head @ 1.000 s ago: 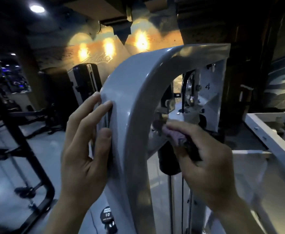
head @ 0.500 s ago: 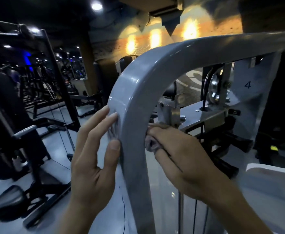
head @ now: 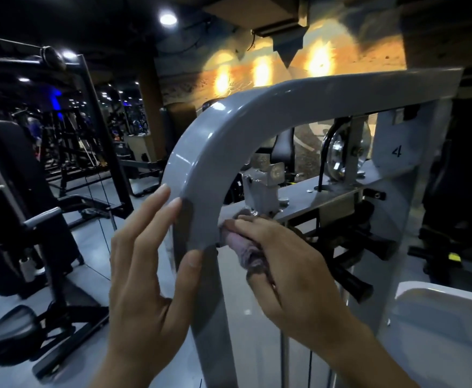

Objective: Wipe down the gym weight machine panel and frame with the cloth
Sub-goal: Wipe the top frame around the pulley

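two hands are on the grey frame (head: pixel 201 175): our left hand (head: pixel 145 275), at 8 o'clock, rests with fingers straight and apart; our right hand (head: pixel 293 275), at 4 o'clock, clamps the pink cloth (head: pixel 243 247) against the inner edge.

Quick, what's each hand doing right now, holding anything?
Left hand: open, straight fingers resting on the grey machine frame, holding nothing.
Right hand: closed on the pinkish cloth, pressing it against the frame's inner edge.
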